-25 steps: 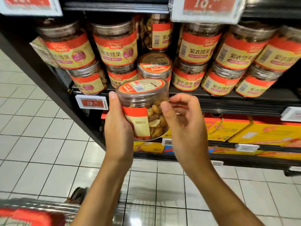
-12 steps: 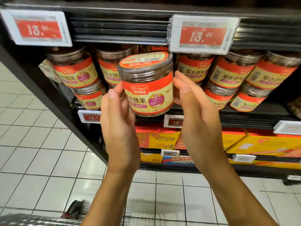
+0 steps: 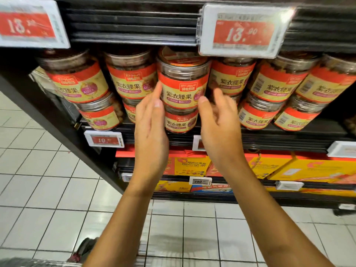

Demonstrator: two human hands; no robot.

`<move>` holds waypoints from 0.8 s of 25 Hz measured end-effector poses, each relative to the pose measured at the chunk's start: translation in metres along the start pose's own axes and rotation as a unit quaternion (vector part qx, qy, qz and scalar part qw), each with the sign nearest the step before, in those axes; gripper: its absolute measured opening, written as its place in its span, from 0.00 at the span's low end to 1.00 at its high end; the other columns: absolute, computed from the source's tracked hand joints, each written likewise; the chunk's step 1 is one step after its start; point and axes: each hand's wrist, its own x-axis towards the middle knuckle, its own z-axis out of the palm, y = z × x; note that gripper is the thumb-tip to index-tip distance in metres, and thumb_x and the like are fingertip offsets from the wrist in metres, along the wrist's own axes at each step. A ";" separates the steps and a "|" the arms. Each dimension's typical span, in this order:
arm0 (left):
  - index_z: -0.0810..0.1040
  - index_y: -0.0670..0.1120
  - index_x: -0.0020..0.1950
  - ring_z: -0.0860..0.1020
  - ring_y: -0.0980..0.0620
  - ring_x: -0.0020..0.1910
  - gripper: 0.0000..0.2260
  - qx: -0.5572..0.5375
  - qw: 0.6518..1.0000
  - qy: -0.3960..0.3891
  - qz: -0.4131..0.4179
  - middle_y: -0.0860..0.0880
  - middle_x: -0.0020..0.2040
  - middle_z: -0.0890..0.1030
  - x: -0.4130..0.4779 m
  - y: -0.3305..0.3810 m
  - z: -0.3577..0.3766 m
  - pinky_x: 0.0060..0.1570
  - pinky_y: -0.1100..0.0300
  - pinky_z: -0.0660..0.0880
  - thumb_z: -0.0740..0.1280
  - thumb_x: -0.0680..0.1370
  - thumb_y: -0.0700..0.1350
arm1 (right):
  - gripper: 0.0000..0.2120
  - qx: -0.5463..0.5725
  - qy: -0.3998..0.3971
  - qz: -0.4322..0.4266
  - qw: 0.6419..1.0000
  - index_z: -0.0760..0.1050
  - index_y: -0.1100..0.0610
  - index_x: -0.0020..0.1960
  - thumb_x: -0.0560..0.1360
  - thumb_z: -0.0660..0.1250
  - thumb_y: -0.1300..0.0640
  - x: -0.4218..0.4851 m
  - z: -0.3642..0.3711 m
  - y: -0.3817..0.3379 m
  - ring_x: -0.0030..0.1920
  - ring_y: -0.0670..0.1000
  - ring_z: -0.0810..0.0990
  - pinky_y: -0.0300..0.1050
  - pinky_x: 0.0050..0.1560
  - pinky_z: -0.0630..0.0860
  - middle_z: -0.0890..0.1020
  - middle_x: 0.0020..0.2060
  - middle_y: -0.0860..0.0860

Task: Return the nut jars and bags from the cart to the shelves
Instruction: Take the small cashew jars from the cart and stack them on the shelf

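Observation:
A clear nut jar [image 3: 182, 83] with a red and cream label stands on top of another jar [image 3: 180, 121] in the middle of the shelf row. My left hand [image 3: 151, 122] is just left of it, fingers straight, fingertips close to its label edge. My right hand [image 3: 217, 116] hovers at its right side with fingers relaxed, holding nothing. Whether either hand still touches the jar is unclear.
Several identical jars stacked two high fill the shelf [image 3: 269, 132] on both sides. Price tags [image 3: 243, 30] hang from the shelf above. Yellow and red gift boxes [image 3: 289, 168] lie on the lower shelf. The cart's rim [image 3: 28, 263] shows at bottom left over white floor tiles.
The jar went up from chest height onto the lower jar in the row. Both hands have let go and opened beside it.

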 end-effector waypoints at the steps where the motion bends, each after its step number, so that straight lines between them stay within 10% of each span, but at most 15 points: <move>1: 0.68 0.48 0.71 0.68 0.56 0.69 0.21 -0.011 1.000 0.001 -0.006 0.52 0.69 0.70 -0.001 -0.001 -0.001 0.70 0.52 0.65 0.51 0.80 0.51 | 0.19 -0.002 0.020 -0.013 1.000 0.66 0.62 0.69 0.80 0.58 0.56 -0.005 0.000 0.003 0.54 0.32 0.70 0.21 0.55 0.64 0.70 0.58 0.50; 4: 0.70 0.45 0.70 0.69 0.59 0.69 0.20 -0.019 1.000 -0.005 -0.013 0.52 0.69 0.72 0.001 -0.002 -0.002 0.70 0.55 0.65 0.52 0.81 0.50 | 0.18 -0.032 0.027 -0.026 0.999 0.68 0.61 0.68 0.80 0.58 0.58 -0.007 0.003 0.006 0.66 0.46 0.70 0.35 0.65 0.66 0.72 0.66 0.53; 9: 0.71 0.46 0.69 0.70 0.59 0.68 0.20 -0.038 0.998 -0.002 -0.053 0.52 0.68 0.74 -0.002 -0.011 -0.003 0.70 0.54 0.65 0.55 0.80 0.51 | 0.17 -0.027 0.033 0.001 0.999 0.71 0.61 0.66 0.79 0.59 0.59 -0.010 0.007 0.008 0.57 0.36 0.70 0.22 0.57 0.64 0.74 0.63 0.52; 13: 0.69 0.45 0.71 0.69 0.59 0.69 0.25 -0.043 0.996 -0.029 -0.078 0.52 0.69 0.73 -0.004 -0.010 0.007 0.71 0.54 0.64 0.58 0.76 0.53 | 0.17 -0.048 0.027 0.027 0.998 0.72 0.60 0.66 0.79 0.59 0.58 -0.001 0.006 0.010 0.64 0.45 0.71 0.34 0.66 0.64 0.74 0.65 0.52; 20: 0.78 0.48 0.58 0.82 0.54 0.51 0.09 -0.031 0.990 0.043 -0.131 0.51 0.49 0.84 -0.052 0.024 -0.022 0.56 0.60 0.76 0.61 0.80 0.42 | 0.10 -0.015 -0.068 0.076 0.995 0.73 0.55 0.59 0.79 0.60 0.57 -0.047 -0.018 0.006 0.46 0.43 0.77 0.25 0.40 0.70 0.76 0.57 0.56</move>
